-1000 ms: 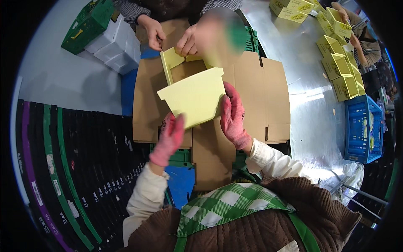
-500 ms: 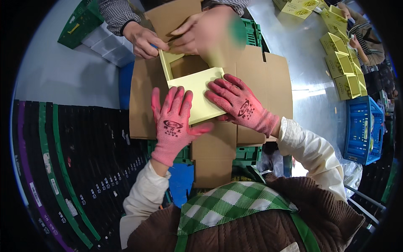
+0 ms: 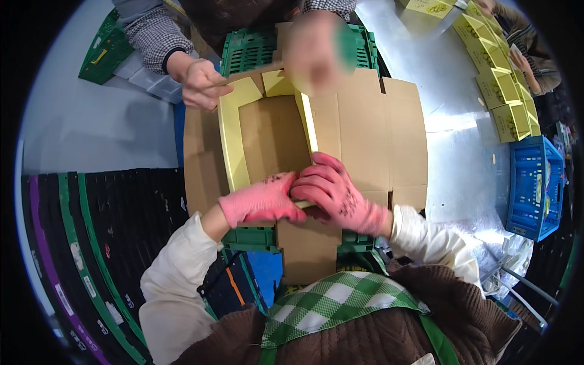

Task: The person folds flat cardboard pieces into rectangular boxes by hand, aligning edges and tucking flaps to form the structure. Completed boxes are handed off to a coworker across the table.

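A pale yellow cardboard box (image 3: pixel 229 143), its inside brown at the bottom, lies open in front of me on flattened brown cardboard. My left hand (image 3: pixel 261 198), in a pink glove, closes over its near wall, with the fingertips partly hidden. Against it, my right hand (image 3: pixel 340 194), gloved alike, has its fingers curled over the near right corner. Both hands grip the near edge together. Across from me, a co-worker's hand (image 3: pixel 204 85) pinches the far left corner. Their other hand is hidden by a blurred patch.
Brown cardboard (image 3: pixel 365 134) spreads over green crates (image 3: pixel 252 52). On the right is a metal table (image 3: pixel 450 140) with a row of yellow boxes (image 3: pixel 508 121) and a blue crate (image 3: pixel 535 188). Another person stands at the upper right. Stacked black crates (image 3: pixel 134 243) fill the left.
The near flap I was pressing flat is folded up, and the box now stands open. My hands came together at its near edge. The co-worker's left-side hand moved back slightly.
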A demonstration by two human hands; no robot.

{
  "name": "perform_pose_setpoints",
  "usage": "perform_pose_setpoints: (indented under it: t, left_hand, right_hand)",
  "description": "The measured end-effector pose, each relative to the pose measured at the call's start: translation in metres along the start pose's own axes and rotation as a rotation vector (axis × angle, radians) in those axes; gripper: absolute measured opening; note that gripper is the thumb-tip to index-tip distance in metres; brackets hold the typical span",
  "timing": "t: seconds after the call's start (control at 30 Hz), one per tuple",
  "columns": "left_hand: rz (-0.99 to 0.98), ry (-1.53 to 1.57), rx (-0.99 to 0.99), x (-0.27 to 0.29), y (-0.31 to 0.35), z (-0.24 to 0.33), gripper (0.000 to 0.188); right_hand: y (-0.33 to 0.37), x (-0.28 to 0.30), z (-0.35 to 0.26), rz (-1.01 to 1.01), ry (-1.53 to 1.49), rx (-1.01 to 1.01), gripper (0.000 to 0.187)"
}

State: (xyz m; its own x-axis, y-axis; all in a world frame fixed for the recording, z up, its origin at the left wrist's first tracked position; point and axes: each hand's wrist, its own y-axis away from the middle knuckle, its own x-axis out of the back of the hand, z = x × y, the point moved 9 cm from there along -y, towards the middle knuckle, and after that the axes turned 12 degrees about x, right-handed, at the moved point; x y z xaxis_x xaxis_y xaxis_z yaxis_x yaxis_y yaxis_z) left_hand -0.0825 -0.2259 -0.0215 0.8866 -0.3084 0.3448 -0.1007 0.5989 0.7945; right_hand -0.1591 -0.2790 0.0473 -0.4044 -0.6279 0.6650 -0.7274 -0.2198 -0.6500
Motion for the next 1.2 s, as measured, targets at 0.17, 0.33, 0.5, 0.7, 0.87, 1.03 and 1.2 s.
perform_pose_setpoints:
  t: [0.17, 0.33, 0.5, 0.7, 0.87, 1.03, 1.2]
  left_hand:
    - [-0.412, 0.353, -0.110, -0.030, -0.008, -0.002, 0.068]
    - [-0.234, -0.120, -0.192, -0.022, -0.019, 0.008, 0.064]
    - [-0.503, -0.162, 0.008, -0.024, -0.023, 0.012, 0.089]
    - [-0.577, -0.156, -0.021, -0.035, -0.035, 0.003, 0.082]
    - [-0.471, 0.011, -0.171, -0.021, -0.033, 0.028, 0.069]
    - [0.153, -0.455, -0.424, 0.006, 0.006, 0.050, 0.039]
    - [0.745, -0.211, -0.587, 0.043, 0.082, 0.039, 0.026]
  right_hand:
    - [0.027, 0.001, 0.004, 0.343, 0.069, -0.253, 0.089]
    - [0.056, -0.015, 0.040, 0.206, -0.190, -0.588, 0.110]
    - [0.057, -0.029, 0.050, 0.129, -0.341, -0.630, 0.110]
    - [0.053, -0.034, 0.054, 0.064, -0.286, -0.623, 0.105]
    - [0.048, -0.023, 0.061, 0.077, -0.355, -0.651, 0.107]
    - [0.030, 0.003, 0.049, -0.176, -0.248, -0.686, 0.107]
    - [-0.040, 0.052, 0.025, 0.094, -0.556, -0.305, 0.081]
